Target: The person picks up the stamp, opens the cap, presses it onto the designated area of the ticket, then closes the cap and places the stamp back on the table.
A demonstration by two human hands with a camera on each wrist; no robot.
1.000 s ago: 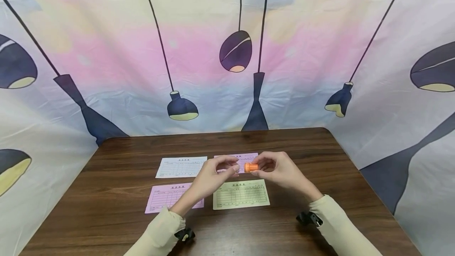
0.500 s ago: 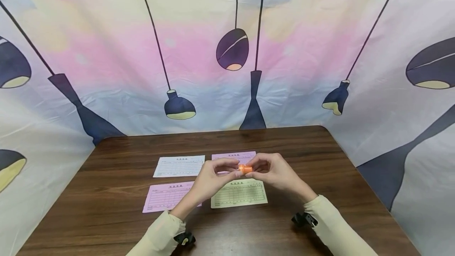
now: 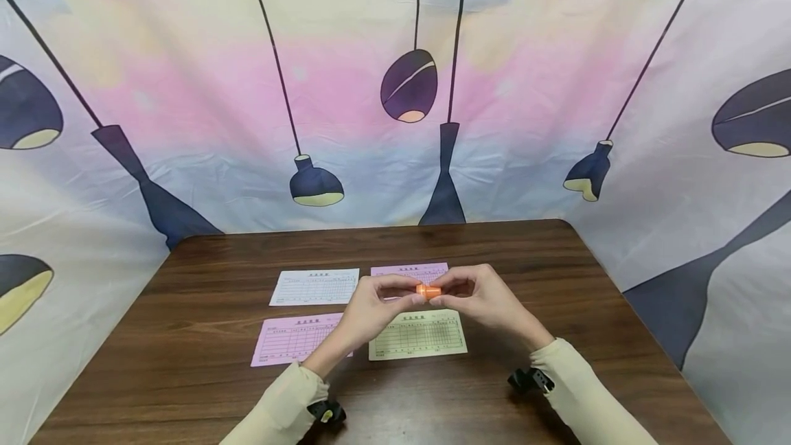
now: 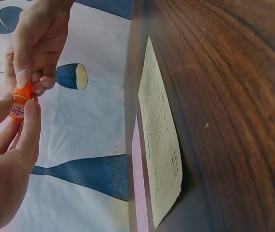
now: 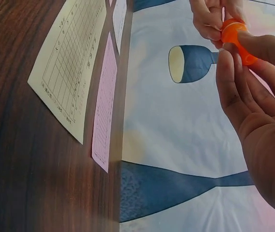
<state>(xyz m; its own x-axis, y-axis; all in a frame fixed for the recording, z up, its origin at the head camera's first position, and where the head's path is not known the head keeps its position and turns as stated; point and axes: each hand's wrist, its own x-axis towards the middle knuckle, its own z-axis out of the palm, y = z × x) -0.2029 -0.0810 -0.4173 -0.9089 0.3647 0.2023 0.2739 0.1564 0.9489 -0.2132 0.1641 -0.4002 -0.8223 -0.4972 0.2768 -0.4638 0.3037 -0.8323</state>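
Above the papers, a small orange stamp (image 3: 429,291) lies sideways between my two hands. My left hand (image 3: 373,301) pinches its left end with thumb and fingertips. The other end is gripped by my right hand (image 3: 485,299). In the left wrist view, the stamp (image 4: 19,104) shows a round, light end with a dark red pattern. From the right wrist, the stamp (image 5: 237,39) appears as a ribbed orange cylinder, partly covered by fingers. Below the hands lies a green form (image 3: 418,335), with a pink form (image 3: 408,270) behind it, partly hidden.
A white form (image 3: 314,288) and another pink form (image 3: 290,340) lie on the left side of the brown wooden table (image 3: 204,307). Behind the table hangs a cloth (image 3: 364,184) printed with lamps. Black straps circle both sleeves.
My left hand has come up to the stamp and taken hold of its left end. The right hand has brought the stamp slightly left. The forms stay in place.
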